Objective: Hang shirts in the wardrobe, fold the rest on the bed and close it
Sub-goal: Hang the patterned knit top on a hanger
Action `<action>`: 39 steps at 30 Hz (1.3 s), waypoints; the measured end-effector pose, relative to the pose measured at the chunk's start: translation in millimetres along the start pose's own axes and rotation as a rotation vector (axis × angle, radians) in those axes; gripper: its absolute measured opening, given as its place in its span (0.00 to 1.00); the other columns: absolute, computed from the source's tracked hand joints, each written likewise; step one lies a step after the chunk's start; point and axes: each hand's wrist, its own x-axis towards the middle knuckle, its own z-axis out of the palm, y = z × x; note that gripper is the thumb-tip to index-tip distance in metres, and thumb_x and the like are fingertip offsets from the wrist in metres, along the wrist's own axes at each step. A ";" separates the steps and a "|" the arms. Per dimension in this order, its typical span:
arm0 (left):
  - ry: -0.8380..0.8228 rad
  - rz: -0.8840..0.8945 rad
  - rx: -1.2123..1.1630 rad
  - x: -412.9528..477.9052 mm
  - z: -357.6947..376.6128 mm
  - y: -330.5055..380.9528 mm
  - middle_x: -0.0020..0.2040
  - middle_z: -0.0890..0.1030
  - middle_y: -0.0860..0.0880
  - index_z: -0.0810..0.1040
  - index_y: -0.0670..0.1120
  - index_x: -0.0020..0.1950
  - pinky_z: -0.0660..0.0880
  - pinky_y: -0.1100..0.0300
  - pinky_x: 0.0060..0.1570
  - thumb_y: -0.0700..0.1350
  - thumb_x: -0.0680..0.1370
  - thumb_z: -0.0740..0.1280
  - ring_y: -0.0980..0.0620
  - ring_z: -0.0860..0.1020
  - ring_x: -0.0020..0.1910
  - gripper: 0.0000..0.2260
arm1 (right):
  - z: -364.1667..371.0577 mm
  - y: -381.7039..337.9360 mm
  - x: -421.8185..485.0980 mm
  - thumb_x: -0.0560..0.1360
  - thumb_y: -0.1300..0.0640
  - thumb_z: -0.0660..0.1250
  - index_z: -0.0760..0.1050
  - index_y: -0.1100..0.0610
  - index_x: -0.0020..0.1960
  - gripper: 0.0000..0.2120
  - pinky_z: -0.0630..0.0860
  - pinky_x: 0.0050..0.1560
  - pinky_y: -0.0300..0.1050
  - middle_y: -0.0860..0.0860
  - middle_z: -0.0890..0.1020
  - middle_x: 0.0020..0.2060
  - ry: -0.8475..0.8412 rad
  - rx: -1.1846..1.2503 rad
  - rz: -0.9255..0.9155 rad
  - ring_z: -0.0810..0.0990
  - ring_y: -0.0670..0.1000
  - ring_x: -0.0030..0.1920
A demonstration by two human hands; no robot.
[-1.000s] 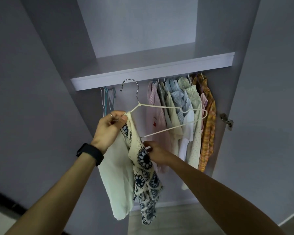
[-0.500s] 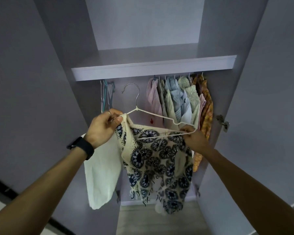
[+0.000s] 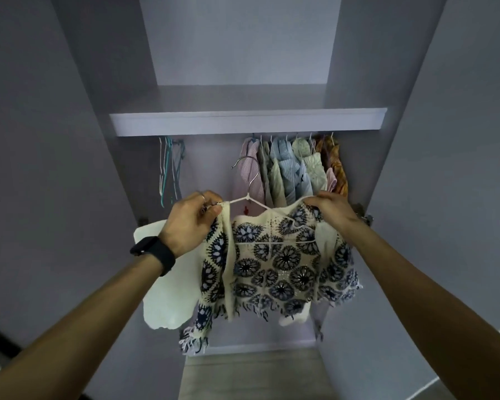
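Wardrobe [image 3: 416, 140] open, grey; shelf [image 3: 243, 122] over hung shirts [image 3: 289, 168]. Both grips, left hand [image 3: 189, 223], right hand [image 3: 334, 210], pinch-closed on patterned top [image 3: 277, 264].

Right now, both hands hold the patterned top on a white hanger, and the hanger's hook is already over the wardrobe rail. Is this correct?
Not quite. In the head view the left hand and right hand hold the patterned top on the white hanger, but the hook is free in the air, below the shelf and in front of the hanging shirts, not on the rail.
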 end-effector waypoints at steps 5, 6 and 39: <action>-0.023 -0.061 -0.037 -4.7 10.8 2.7 0.45 0.79 0.50 0.80 0.47 0.53 0.66 0.78 0.41 0.41 0.81 0.67 0.53 0.76 0.40 0.04 | 10.9 -2.2 2.8 0.79 0.47 0.68 0.83 0.46 0.49 0.06 0.73 0.53 0.45 0.46 0.82 0.44 -0.008 -0.214 -0.189 0.78 0.49 0.47; -0.026 -0.074 -0.044 -5.1 7.7 1.0 0.45 0.79 0.50 0.80 0.48 0.53 0.66 0.78 0.41 0.42 0.81 0.67 0.52 0.77 0.40 0.04 | 7.5 1.9 4.1 0.80 0.48 0.67 0.83 0.46 0.47 0.07 0.73 0.50 0.46 0.47 0.81 0.39 0.021 -0.333 -0.249 0.78 0.49 0.44; 0.156 -0.119 -0.086 -17.9 10.9 -8.8 0.48 0.80 0.51 0.83 0.47 0.51 0.68 0.75 0.48 0.42 0.79 0.70 0.51 0.79 0.45 0.03 | 22.5 -18.8 -64.8 0.78 0.49 0.71 0.78 0.40 0.61 0.12 0.75 0.51 0.37 0.47 0.81 0.58 -0.101 -0.178 -0.392 0.82 0.49 0.52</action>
